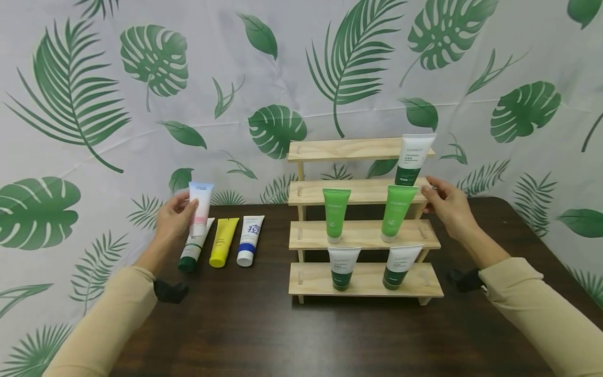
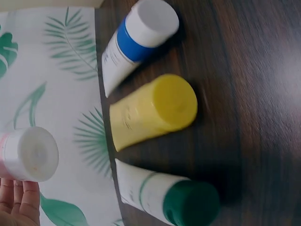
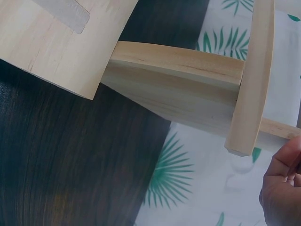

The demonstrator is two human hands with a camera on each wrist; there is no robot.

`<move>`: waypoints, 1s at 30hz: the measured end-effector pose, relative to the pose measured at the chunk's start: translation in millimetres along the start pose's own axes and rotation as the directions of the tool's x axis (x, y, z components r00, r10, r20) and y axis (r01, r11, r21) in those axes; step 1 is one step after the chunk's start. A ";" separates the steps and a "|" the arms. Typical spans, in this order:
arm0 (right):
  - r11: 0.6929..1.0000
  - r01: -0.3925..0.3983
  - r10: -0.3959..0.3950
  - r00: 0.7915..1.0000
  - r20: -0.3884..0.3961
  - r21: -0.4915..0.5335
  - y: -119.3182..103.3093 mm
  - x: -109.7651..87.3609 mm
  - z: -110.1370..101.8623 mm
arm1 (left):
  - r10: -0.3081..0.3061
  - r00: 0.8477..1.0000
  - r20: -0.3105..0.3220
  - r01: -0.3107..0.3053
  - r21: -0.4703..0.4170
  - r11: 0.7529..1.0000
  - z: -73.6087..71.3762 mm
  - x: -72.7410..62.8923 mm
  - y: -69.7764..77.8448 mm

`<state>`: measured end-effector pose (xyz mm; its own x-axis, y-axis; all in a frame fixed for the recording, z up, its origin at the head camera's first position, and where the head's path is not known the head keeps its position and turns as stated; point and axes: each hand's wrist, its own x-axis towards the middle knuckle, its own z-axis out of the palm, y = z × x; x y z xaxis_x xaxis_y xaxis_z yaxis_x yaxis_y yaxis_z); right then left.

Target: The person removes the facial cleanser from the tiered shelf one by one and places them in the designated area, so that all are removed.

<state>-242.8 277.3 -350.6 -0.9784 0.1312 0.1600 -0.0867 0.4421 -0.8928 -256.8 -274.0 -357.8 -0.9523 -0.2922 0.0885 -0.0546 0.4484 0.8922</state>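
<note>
The left hand held the pink-and-white tube upright, cap down, at the left of the table, well apart from the wooden rack. Its thumb and fingers pinched the tube from the side; in the left wrist view the fingertips were partly outside the picture, so the exact pressure points could not be told. In the head view the held tube overlapped the green-capped tube; the left wrist view showed its cap apart from that tube. The yellow tube and the blue-banded tube lay alongside. The right hand pinched the right end of the rack's second board from the top; its hidden fingers could not be assessed. Hazards, by judgement: a loose left pinch could let the tube slip onto those lying below; a hard squeeze could deform its soft body. A tug by the right hand could shift the rack and topple the upper white-and-green tube, which stood close to those fingers, or the right green tube one tier lower. Any tube placed off its cap's flat face could tip.
</note>
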 end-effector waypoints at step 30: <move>1.000 -0.002 0.002 1.000 0.010 -0.007 -0.9 -0.5 -1.2 | 0.031 0.981 -0.194 0.033 0.319 0.947 -32.8 15.6 -58.3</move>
<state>-242.0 277.9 -349.4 -0.9804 0.1233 0.1538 -0.0833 0.4477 -0.8903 -258.6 -332.4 -394.0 -0.8771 -0.4366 0.2002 -0.1791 0.6841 0.7070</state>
